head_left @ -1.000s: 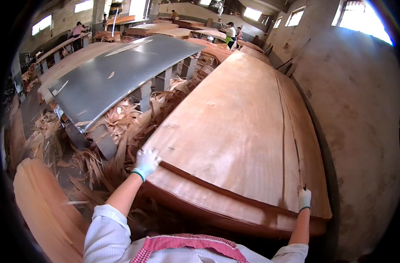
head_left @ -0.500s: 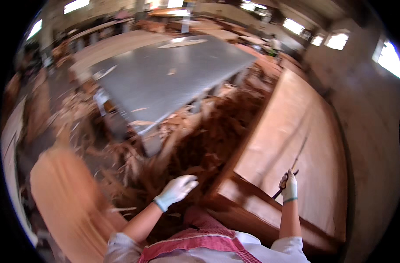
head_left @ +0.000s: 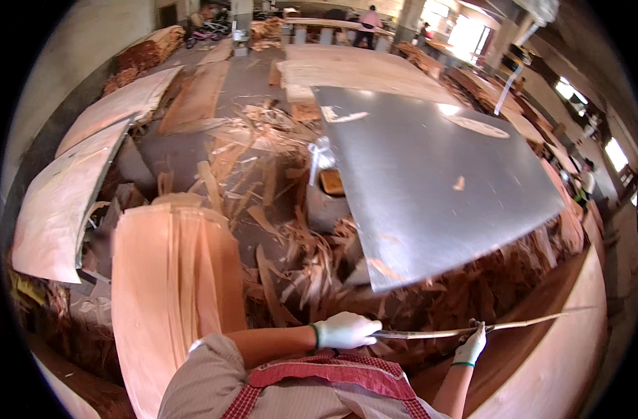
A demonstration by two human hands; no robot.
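A long thin stick [head_left: 430, 334], greyish near my left hand and pale farther out, lies almost level in front of my apron. My left hand [head_left: 347, 330], in a white glove with a green cuff, is closed at its left end. Farther along, my right hand [head_left: 472, 345], gloved the same way, grips the stick with the thumb side up. Something small and dark shows at the right fingertips, too small to name. The stick's far tip passes over a large curved sheet of reddish wood veneer [head_left: 570, 349] at my right.
Ahead stands a grey metal-topped table [head_left: 437, 188] with veneer scraps on it. A stack of veneer sheets [head_left: 172, 272] rises at my left. Torn veneer strips [head_left: 263, 133] litter the floor. More sheets [head_left: 88, 181] lie far left. A person [head_left: 369, 26] stands at the back.
My view has swung left. My left hand, empty before, has come across and taken the stick's end. The stick has turned from pointing away to lying crosswise, still in my right hand.
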